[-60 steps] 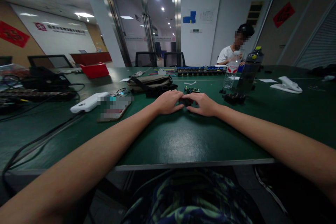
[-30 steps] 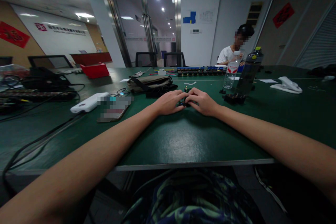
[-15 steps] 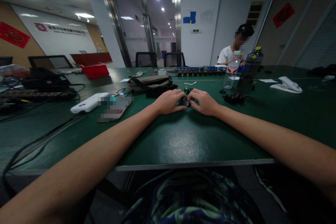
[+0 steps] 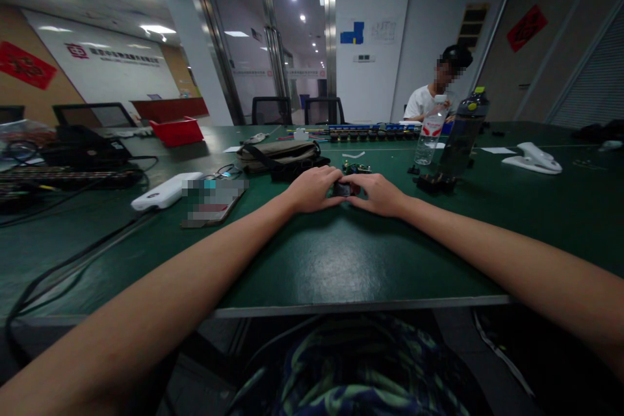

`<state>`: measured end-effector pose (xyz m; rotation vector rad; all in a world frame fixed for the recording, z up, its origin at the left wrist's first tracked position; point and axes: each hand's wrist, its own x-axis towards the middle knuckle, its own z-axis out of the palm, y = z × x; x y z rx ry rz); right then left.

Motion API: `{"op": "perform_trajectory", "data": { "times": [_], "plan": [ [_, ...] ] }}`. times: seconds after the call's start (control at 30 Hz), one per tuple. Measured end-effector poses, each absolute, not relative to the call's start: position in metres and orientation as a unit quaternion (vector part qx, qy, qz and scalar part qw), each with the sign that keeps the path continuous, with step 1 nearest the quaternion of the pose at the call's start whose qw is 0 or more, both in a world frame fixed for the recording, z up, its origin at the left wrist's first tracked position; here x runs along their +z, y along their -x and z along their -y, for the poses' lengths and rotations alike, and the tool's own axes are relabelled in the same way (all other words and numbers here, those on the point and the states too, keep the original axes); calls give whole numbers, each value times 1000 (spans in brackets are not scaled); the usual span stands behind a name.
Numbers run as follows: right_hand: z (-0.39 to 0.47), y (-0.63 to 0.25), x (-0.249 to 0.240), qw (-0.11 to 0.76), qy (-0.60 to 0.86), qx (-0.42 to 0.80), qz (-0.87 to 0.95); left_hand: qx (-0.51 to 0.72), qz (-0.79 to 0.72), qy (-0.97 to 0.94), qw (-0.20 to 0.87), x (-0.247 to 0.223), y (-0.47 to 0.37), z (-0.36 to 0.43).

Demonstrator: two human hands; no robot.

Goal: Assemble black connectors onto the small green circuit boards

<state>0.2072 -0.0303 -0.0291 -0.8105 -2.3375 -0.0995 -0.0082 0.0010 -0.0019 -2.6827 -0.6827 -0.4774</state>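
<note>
A small dark part point(image 4: 342, 189) sits between my two hands above the green table, near the middle of the view. My left hand point(image 4: 314, 189) grips it from the left, thumb below and fingers above. From the right, my right hand point(image 4: 377, 194) holds the same part, its thumb and index fingertips meeting those of the left hand. Something reddish shows inside the right hand's curl, too small to name. Just behind the hands lie small green pieces point(image 4: 361, 168) on the table. Most of the dark part is hidden by my fingers.
Left of my hands are a grey-brown bag point(image 4: 277, 155), a phone point(image 4: 214, 203) and a white device point(image 4: 166, 191) with cables. To the right stand a clear bottle point(image 4: 429, 136) and a dark bottle point(image 4: 465, 133), beside black parts point(image 4: 436, 182). A person point(image 4: 429, 101) sits across the table.
The fingers of my right hand have shifted left and straightened over the dark part, uncovering more of the green pieces behind. My left hand has barely moved.
</note>
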Motion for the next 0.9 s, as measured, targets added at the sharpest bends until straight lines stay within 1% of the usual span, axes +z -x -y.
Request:
{"op": "perform_trajectory", "data": {
  "times": [0.3,0.6,0.9],
  "plan": [
    [29,-207,-30,345,353,-54,868,-161,254,938,171,-2,8,0],
    [31,-208,-27,320,370,-60,870,-149,249,941,176,-4,8,-3],
    [31,-209,-27,326,390,-87,857,-156,266,934,179,-2,8,-1]
  ]
}}
